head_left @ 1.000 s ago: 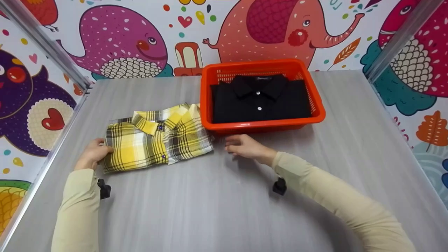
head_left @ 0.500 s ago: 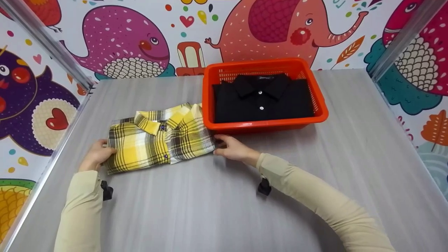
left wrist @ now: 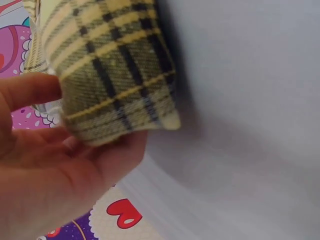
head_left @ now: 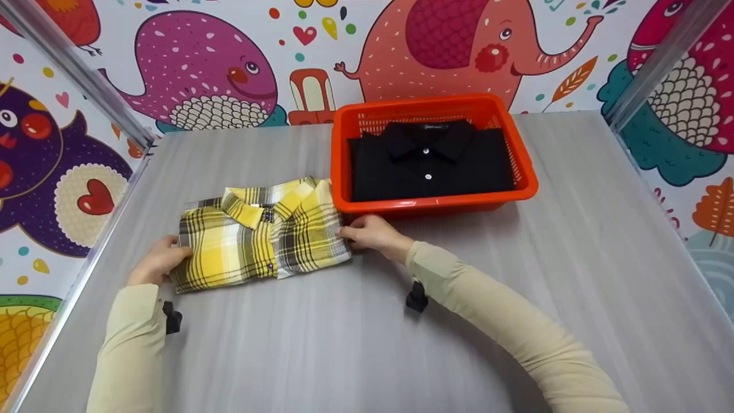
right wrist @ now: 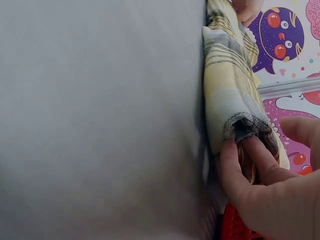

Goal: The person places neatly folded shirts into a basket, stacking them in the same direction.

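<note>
A folded yellow, black and white plaid shirt [head_left: 221, 249] lies collar-side up on the table, left of the orange basket [head_left: 430, 203]. At its left end my left hand [head_left: 157, 261] grips the cloth. The left wrist view shows the thumb at the plaid cloth [left wrist: 115, 75] and the fingers tucked beneath it. My right hand [head_left: 378, 236] is at the shirt's right end, just in front of the basket. In the right wrist view its fingers [right wrist: 232, 167] touch the folded edge, while the thumb stands apart from the cloth.
Inside the basket lies a folded black collared shirt [head_left: 395, 175] with white buttons. The basket overlaps the plaid shirt's back right corner in the head view. Printed wall panels [head_left: 315, 51] and metal posts [head_left: 659, 69] border the grey table [head_left: 321, 344].
My right hand has come left to the plaid shirt's right end. Over the last half second the shirt has shifted slightly toward me, with the left hand staying on it.
</note>
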The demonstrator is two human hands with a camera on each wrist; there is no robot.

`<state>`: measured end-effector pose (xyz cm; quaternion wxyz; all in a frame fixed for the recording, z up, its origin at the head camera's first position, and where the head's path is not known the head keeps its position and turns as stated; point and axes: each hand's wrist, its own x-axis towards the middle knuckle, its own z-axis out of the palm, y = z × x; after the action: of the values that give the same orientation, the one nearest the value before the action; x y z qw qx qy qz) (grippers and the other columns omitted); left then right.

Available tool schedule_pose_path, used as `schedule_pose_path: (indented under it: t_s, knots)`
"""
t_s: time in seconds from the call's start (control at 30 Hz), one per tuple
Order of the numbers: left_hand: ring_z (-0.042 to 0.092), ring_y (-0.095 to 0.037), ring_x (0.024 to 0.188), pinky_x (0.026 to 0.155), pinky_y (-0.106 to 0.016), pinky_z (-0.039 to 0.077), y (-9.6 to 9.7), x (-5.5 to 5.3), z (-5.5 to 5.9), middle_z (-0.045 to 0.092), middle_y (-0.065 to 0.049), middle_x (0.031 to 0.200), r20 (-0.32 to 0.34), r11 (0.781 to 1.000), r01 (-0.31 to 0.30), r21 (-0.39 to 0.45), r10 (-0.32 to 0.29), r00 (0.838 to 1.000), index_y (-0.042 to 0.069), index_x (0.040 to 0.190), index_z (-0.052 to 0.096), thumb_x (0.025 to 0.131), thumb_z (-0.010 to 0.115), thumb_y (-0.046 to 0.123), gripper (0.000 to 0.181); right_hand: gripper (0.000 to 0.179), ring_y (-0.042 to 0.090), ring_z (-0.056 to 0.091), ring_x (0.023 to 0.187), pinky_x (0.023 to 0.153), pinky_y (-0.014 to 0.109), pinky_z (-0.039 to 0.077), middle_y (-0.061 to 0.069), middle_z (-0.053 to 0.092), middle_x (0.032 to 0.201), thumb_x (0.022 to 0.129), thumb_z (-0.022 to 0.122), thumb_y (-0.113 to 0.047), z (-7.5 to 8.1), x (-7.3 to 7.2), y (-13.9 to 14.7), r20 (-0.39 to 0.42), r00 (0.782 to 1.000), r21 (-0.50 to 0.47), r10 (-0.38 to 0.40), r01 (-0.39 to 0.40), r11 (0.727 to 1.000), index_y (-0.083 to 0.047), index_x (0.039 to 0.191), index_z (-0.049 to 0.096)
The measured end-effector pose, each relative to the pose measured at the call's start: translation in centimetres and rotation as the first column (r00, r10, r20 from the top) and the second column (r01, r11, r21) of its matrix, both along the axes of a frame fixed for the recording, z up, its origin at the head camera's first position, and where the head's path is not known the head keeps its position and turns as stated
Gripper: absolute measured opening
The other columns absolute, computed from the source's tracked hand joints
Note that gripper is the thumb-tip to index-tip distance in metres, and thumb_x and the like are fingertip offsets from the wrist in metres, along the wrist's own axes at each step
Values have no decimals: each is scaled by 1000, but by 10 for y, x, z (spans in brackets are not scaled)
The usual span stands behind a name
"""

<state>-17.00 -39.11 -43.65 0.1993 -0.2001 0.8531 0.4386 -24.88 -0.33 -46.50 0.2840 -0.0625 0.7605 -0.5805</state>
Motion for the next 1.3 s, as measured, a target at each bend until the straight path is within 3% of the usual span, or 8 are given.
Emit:
schedule_pose_path:
  t_s: [0.17,0.37,0.57,0.7,0.8,0.97,1.1,1.3]
  knots:
    - [39,-43,114,81,-47,49,2,1,5,17,-43,138,59,998,56,-3,-56,997,-23,141,-2,97,33,18,69,31,17,64,78,74,34,56,7,65,86,88,69,-25,0,-1,-7,42,999,-8,-33,34,999,4,97,66]
    - [13,-58,132,98,-66,33,5,3,10,-9,-46,143,128,998,64,24,-67,989,-20,138,-18,102,29,32,78,45,18,60,85,75,30,53,9,63,99,84,75,-23,0,2,-13,15,999,38,-39,38,999,4,115,59]
    - [44,-45,113,85,-49,49,7,5,12,21,-46,134,142,995,99,-8,-97,985,-25,138,-7,102,28,37,79,60,20,53,100,89,30,46,10,56,113,74,78,-7,-1,6,-17,-4,1000,50,-26,26,998,5,125,50]
    - [52,-25,87,70,-37,50,8,7,11,44,-29,110,150,992,124,-7,-122,981,-25,138,4,103,28,35,73,54,20,52,94,85,29,45,9,56,108,73,72,1,-1,10,-19,40,999,1,28,-28,1000,4,121,48]
    - [52,-21,83,68,-36,50,7,8,9,47,-22,104,157,991,132,4,-131,979,-25,137,6,103,29,33,71,65,20,47,100,89,28,40,10,52,114,71,65,8,-2,16,-22,43,995,-36,91,-90,995,3,131,40]
    - [48,-29,95,74,-40,49,6,9,7,38,-32,115,163,990,138,10,-138,977,-24,137,4,103,29,31,69,91,22,37,117,101,31,30,15,41,135,68,58,17,1,26,-24,-10,991,-103,133,-133,986,0,148,19]
    - [43,-34,102,78,-42,46,5,9,6,31,-36,120,162,990,137,17,-138,977,-24,135,3,102,29,30,69,92,25,39,117,101,34,32,17,40,137,67,58,18,2,31,-26,11,994,-150,106,-103,983,0,148,18]
    - [43,-32,99,79,-39,45,7,10,6,34,-33,114,105,987,159,13,-160,982,-24,128,16,102,33,27,60,81,23,43,117,103,35,34,14,45,132,77,71,-6,2,31,-28,78,997,-186,17,-2,982,0,145,27]
